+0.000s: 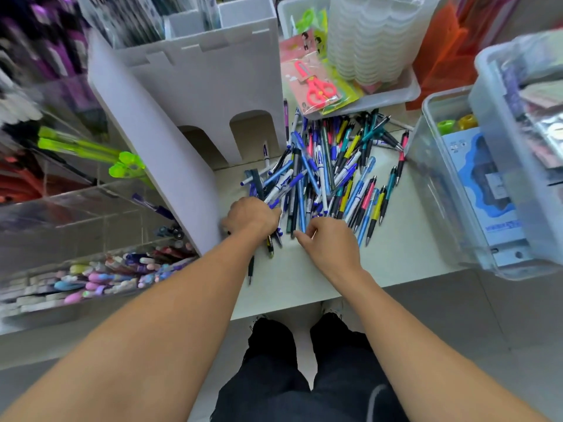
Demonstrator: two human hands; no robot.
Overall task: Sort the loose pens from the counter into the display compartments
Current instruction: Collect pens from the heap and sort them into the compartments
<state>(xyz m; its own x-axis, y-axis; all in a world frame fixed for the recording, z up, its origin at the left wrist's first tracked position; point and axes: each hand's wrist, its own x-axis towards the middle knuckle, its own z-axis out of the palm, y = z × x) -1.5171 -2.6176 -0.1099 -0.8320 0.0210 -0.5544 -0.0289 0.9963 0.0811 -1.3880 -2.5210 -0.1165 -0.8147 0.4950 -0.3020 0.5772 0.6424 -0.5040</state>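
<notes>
Shop counter (pixel 405 257) strewn with loose pens (pixel 329 175); left hand (pixel 251 217) grips a gathered bundle, right hand (pixel 330 242) pinches one at 6 o'clock, display compartments (pixel 100 263) at 9 o'clock.

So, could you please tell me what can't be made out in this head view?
- Left hand: fingers curled out of sight; its grip on the pens under it is unclear.
- Right hand: fingertips hidden by its own back.
- Acrylic display compartments, left: blurred contents.
- Pen pile: print too small.
</notes>
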